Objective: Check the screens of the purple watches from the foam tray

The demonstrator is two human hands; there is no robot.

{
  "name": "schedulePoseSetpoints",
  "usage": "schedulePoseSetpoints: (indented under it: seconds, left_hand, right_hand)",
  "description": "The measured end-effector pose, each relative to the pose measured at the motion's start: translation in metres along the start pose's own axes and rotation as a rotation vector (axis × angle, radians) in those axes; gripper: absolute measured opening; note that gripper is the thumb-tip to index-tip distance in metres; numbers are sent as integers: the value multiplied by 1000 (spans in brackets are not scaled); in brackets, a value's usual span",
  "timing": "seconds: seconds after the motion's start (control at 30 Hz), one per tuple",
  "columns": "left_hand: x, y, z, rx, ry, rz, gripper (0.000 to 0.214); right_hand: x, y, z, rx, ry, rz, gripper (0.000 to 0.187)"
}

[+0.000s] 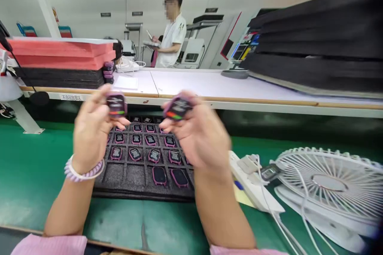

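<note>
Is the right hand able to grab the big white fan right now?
Probably not without letting go first: the right hand is holding a small watch-like device. The fan stands off to the right, beyond a white power strip.

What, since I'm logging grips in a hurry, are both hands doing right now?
Left hand: closed, holding a lit purple-rimmed device.
Right hand: closed, holding a second lit device.
</note>
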State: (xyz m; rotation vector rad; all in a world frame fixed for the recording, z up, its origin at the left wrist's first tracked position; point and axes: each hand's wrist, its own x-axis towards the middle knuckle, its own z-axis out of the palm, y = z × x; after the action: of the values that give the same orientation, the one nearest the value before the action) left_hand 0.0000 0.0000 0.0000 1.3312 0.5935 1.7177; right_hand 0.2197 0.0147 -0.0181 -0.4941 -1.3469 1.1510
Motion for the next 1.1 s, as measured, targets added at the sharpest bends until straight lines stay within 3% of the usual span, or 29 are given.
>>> schedulePoseSetpoints:
  seconds: [0.1, 0.17, 0.27, 0.57, 1.1]
  left_hand:
    - [12, -22, 11, 64, -42, -192, 54]
    - [15, -35, 14, 127, -65, -240, 63]
    - [12, -45, 16, 148, -91, -211, 69]
    - [7, -44, 17, 146, -117, -105, 60]
    - [6, -46, 19, 212, -94, -88, 46]
  right_hand:
    - [19, 18, 5, 195, -17, 102, 42]
    - [22, 26, 5, 232, -24, 147, 48]
    - [19, 29, 3, 205, -52, 141, 56]
    - [16, 31, 4, 210, -69, 110, 64]
    - [17, 29, 4, 200, -31, 140, 46]
